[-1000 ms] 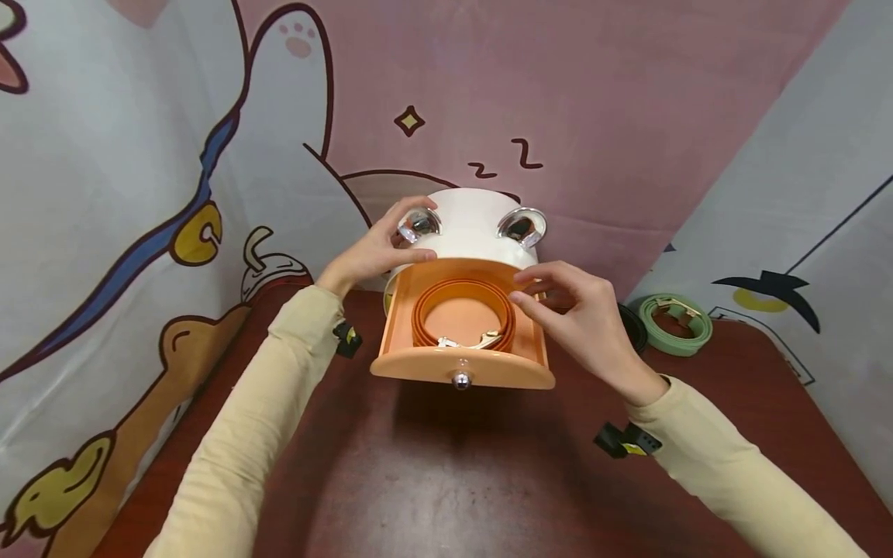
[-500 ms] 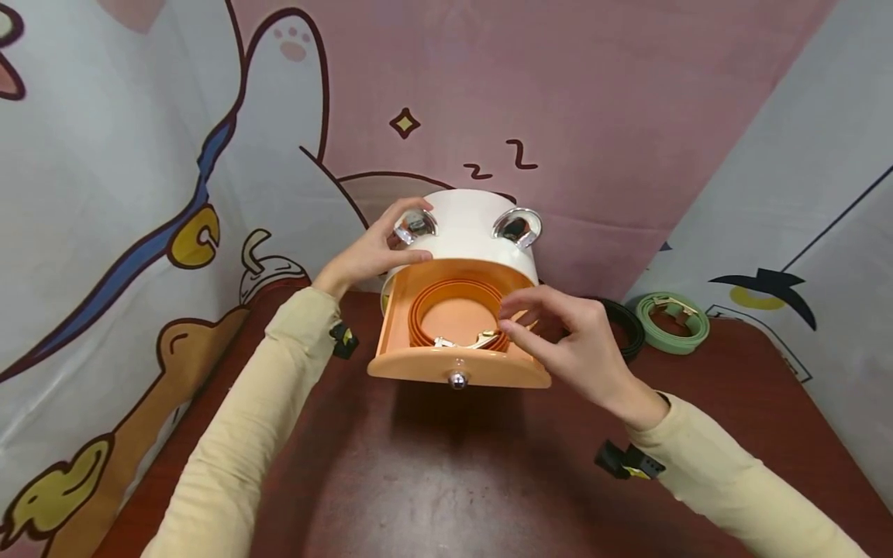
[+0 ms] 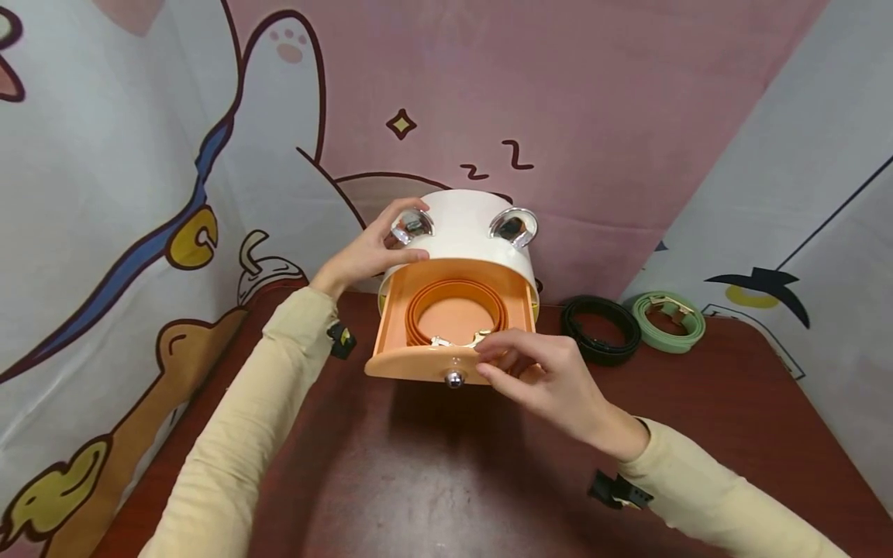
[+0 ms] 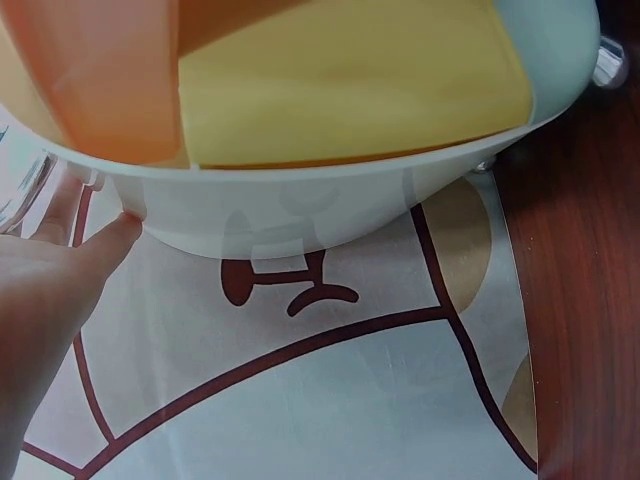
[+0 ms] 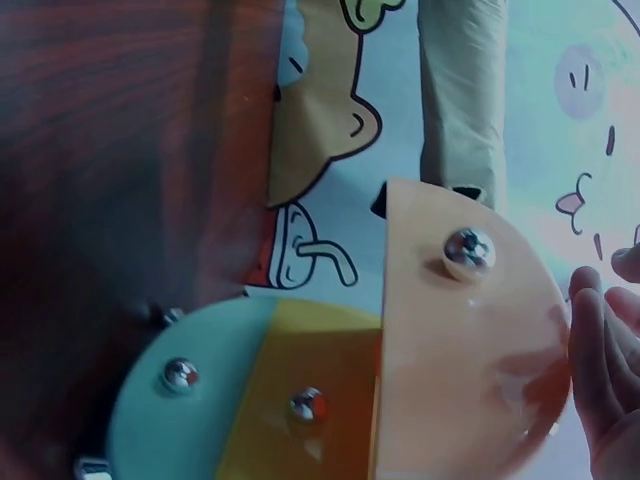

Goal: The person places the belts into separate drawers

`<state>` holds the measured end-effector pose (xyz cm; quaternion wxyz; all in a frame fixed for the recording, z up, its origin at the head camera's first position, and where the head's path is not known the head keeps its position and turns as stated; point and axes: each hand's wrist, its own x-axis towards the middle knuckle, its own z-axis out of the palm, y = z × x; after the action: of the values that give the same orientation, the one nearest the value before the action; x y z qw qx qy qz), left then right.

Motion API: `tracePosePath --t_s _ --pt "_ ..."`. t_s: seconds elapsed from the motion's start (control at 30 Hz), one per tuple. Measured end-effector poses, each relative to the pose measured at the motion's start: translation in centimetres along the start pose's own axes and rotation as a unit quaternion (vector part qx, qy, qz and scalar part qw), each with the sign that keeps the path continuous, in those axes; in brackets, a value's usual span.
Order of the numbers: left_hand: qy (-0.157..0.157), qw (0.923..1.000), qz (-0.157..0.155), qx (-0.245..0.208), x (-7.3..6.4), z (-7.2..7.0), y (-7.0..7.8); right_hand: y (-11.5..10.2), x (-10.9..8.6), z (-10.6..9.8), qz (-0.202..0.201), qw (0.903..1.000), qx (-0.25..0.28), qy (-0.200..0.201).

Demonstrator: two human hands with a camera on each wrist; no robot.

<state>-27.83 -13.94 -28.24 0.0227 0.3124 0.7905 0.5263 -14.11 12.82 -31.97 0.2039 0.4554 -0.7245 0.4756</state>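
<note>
A white, rounded drawer box (image 3: 463,225) with silver ear-like loops stands at the table's back. Its orange top drawer (image 3: 519,306) is pulled out. Inside lies a coiled orange belt (image 3: 456,291), its metal buckle (image 3: 481,336) toward the front. My left hand (image 3: 366,252) grips the box's upper left side around the loop, thumb on the white surface just above the drawer opening. My right hand (image 3: 540,380) hovers at the right of the drawer front, with bent, relaxed fingers and nothing held. Its fingertips overlap the front's top edge, right of the silver knob (image 3: 454,379).
On the right, a coiled black belt (image 3: 600,329) lies beside a coiled green belt (image 3: 670,322). Below the orange drawer, the right wrist view shows a yellow drawer (image 5: 290,355) and a teal drawer (image 5: 195,340), both pushed in. A printed cloth (image 3: 579,101) hangs behind the table.
My right hand has moved from the right side of the belt leftward and down to the drawer's front edge, uncovering the black belt. The left hand keeps its hold on the box.
</note>
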Motion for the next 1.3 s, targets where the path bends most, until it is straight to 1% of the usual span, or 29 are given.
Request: tracePosePath --t_s 0.13,0.23,0.37,0.5,0.63,0.73,0.83,1.03,1.3 --pt "0.0 1.0 -0.004 -0.008 0.1 0.0 -0.1 0.2 -0.6 0.6 -0.003 0.9999 0.013 -0.01" --pt "0.001 0.9998 -0.005 -0.018 0.4 0.0 -1.1 0.4 -1.0 1.2 -0.008 0.9992 0.032 -0.021" --pt "0.003 0.9998 -0.002 -0.02 0.9 -0.2 -2.7 0.7 -1.7 1.9 0.0 0.9981 0.049 -0.038" --pt "0.004 0.9998 0.005 -0.017 1.0 -0.2 -3.1 0.9 -2.3 2.6 -0.001 0.9978 0.049 -0.045" --pt "0.003 0.9999 0.012 -0.005 1.1 -0.3 -3.3 1.2 -2.6 3.0 -0.015 0.9985 0.032 -0.041" --pt "0.005 0.9999 0.016 0.005 1.1 -0.3 -3.3 1.4 -2.7 3.3 -0.014 0.999 0.025 -0.033" --pt "0.006 0.9999 0.014 0.003 1.1 -0.3 -3.3 1.5 -2.8 3.5 -0.01 0.9994 0.019 -0.026" --pt "0.005 0.9999 0.01 0.002 1.0 -0.3 -3.2 1.6 -2.8 4.0 -0.025 0.9993 -0.029 -0.001" --pt "0.003 0.9999 0.008 0.012 1.1 -0.3 -3.3 1.5 -2.6 4.2 -0.013 0.9986 -0.047 0.018"
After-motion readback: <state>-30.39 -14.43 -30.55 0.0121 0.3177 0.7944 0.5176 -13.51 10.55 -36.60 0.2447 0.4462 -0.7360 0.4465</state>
